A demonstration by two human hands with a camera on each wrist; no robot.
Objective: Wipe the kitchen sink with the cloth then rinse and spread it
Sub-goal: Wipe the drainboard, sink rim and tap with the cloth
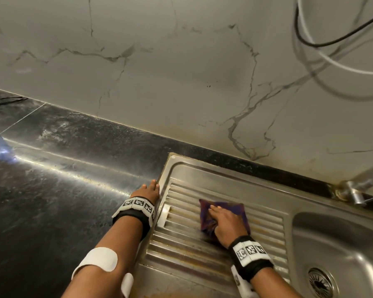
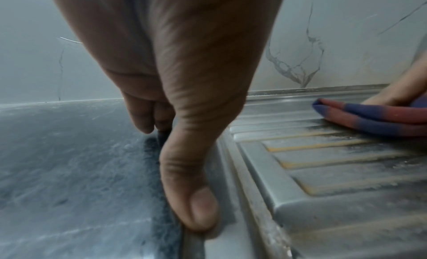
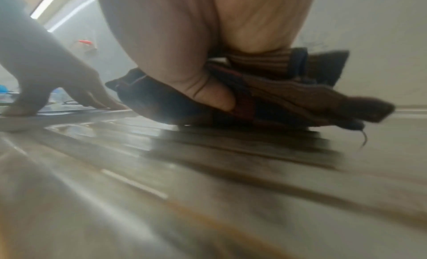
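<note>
Right hand is nearest, its grip bunched around the folded blue-and-red striped cloth, pressing it flat on the ridged, rust-streaked steel drainboard. Left hand rests with relaxed, empty fingers along the sink's left rim, on the glossy black stone counter. Round basin and chrome tap sit off to the right.

grey-veined marble wall; black stone counter; cables hanging.
</note>
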